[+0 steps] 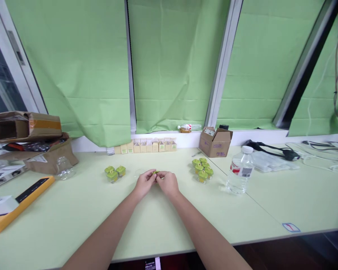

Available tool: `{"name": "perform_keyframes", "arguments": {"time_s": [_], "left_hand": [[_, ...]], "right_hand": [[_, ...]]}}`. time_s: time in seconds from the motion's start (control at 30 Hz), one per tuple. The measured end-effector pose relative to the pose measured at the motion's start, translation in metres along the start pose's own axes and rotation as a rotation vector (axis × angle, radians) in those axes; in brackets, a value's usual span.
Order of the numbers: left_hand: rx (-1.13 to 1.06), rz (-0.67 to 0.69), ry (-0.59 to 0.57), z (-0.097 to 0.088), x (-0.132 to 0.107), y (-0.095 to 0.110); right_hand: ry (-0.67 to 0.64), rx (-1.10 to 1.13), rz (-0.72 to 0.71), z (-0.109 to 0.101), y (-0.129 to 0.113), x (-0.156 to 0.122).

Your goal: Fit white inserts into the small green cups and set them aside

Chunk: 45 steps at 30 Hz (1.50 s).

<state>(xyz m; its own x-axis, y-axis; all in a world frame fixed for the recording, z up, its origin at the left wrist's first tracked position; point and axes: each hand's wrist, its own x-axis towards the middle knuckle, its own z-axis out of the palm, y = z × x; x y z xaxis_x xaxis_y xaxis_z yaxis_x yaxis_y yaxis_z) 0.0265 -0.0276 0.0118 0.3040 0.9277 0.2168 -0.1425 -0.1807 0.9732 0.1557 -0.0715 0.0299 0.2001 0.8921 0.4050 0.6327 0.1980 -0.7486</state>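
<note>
My left hand [144,182] and my right hand [167,182] meet over the middle of the pale green table [73,210]. Both are closed in a pinch on one small green item [156,173] held between their fingertips. Three small green-lidded jars [114,173] stand to the left of my hands. A cluster of several more green-lidded jars [202,168] stands to the right. A row of small tan cartons [146,146] lines the wall behind.
A clear water bottle [240,170] stands right of the jars. An open cardboard box [215,141] sits by the window. At left are a brown box pile [28,138], a glass jar [62,167] and a yellow-edged case [19,200]. Black straps and cables [273,150] lie far right.
</note>
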Motion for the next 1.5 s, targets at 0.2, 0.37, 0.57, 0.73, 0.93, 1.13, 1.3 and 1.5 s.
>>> {"name": "perform_keyframes", "arguments": {"time_s": [0.2,0.37,0.57,0.73,0.93,1.13,1.3,1.5], "left_hand": [[-0.126,-0.060,-0.009,-0.003,-0.002,0.007],[-0.073,-0.032,0.000,-0.006,-0.004,0.009],[-0.070,-0.028,-0.045,-0.007,-0.005,0.011],[-0.027,0.012,-0.036,-0.009,-0.003,0.010],[-0.033,-0.002,0.052,-0.009,0.003,0.002],[-0.056,0.003,0.073,-0.009,0.006,-0.001],[-0.142,-0.104,-0.003,-0.008,0.003,0.006],[-0.270,-0.197,-0.117,-0.012,0.000,0.015]], "right_hand": [[0.019,-0.026,-0.023,-0.001,0.004,0.003],[0.011,0.008,-0.031,0.000,0.008,0.005],[0.000,0.099,-0.021,0.007,0.013,0.007],[0.009,0.141,0.005,0.012,0.015,0.008],[-0.057,0.220,-0.026,0.008,0.011,0.007],[-0.062,0.154,-0.100,0.004,0.004,0.003],[-0.055,0.206,-0.089,0.005,0.003,0.003],[0.091,0.315,-0.082,0.002,-0.007,0.004]]}}
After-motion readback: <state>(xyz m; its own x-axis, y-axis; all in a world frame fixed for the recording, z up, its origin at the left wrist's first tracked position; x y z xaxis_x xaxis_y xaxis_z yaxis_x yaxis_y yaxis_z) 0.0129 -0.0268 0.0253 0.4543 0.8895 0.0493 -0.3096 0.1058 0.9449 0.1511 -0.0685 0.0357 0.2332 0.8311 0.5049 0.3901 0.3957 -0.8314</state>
